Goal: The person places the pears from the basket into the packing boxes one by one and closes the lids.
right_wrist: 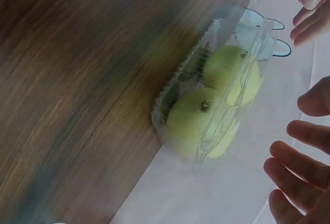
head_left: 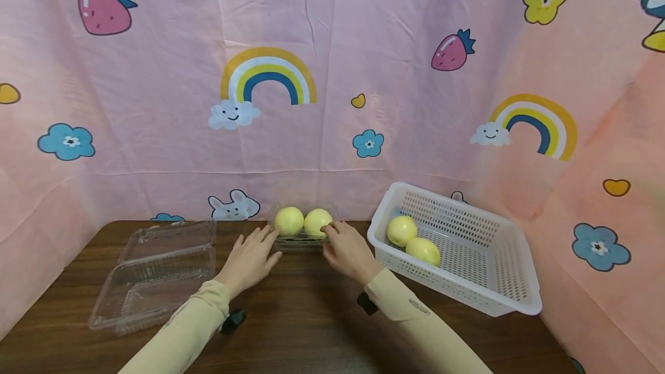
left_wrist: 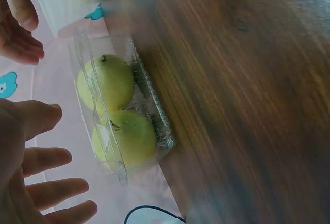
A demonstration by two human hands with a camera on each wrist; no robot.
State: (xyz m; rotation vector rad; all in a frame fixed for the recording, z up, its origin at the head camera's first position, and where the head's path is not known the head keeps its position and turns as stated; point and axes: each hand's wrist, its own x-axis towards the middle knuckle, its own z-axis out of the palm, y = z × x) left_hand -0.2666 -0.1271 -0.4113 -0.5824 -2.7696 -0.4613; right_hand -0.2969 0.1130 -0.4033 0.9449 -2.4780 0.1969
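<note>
Two round yellow-green apples [head_left: 288, 222] sit side by side in a clear plastic clamshell box [left_wrist: 164, 131] at the table's back edge, against the cloth. My left hand [head_left: 250, 261] is at the box's left end, its fingers spread and pointing forward. To the right of the box, my right hand [head_left: 349, 251] has its fingers extended, overlapping the right apple in the head view. Both wrist views show a gap between the fingers [right_wrist: 296, 170] and the box. Neither hand holds anything.
An opened clear clamshell box [head_left: 156, 290] lies on the left of the dark wooden table [head_left: 301, 328]. On the right, a white perforated basket [head_left: 467, 290] contains two more apples [head_left: 423, 251]. Pink patterned cloth [head_left: 322, 149] hangs directly behind the table.
</note>
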